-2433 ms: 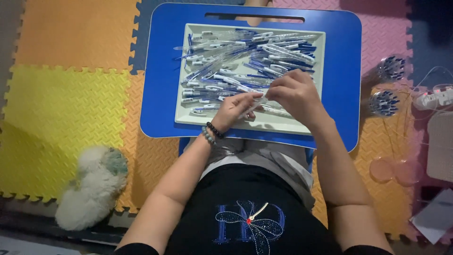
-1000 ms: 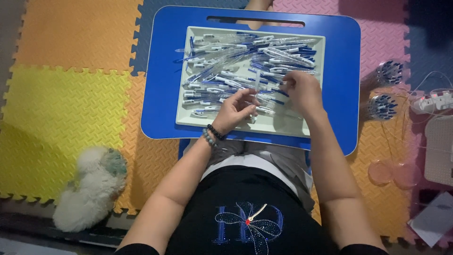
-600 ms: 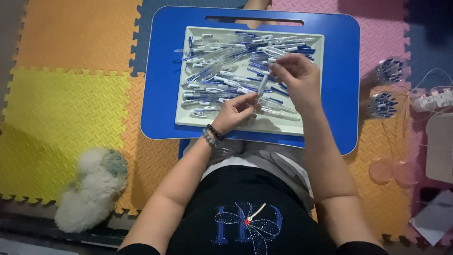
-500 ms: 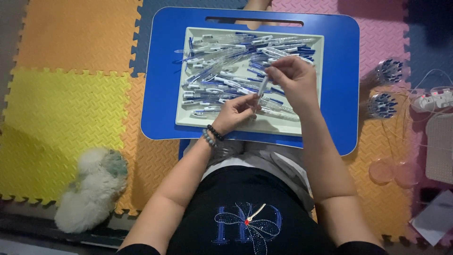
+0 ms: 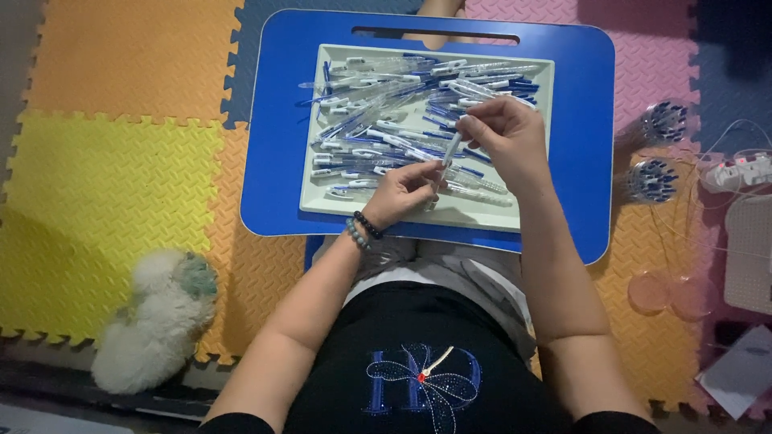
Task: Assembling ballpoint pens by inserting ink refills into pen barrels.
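A pale tray (image 5: 490, 215) lies on a blue lap table (image 5: 277, 161) and carries several clear pens and blue pen parts (image 5: 378, 120). My right hand (image 5: 507, 133) is raised over the tray's right half, thumb and fingers pinched on the top of a clear pen barrel (image 5: 450, 151) that hangs down towards my left hand. My left hand (image 5: 408, 191) rests at the tray's near edge, its fingers closed around the barrel's lower end; a small part there is hidden by the fingers. A bead bracelet sits on my left wrist.
Coloured foam mats (image 5: 104, 169) cover the floor. Two clear round cups with blue pieces (image 5: 653, 153) stand to the right of the table, beside a power strip (image 5: 736, 170) with thin cables. A white fluffy toy (image 5: 157, 321) lies at the lower left. Papers lie at the far right.
My right hand rose from the tray's near edge to over its right half, lifting a clear barrel. The left hand stayed at the near edge and closed on the barrel's lower end.
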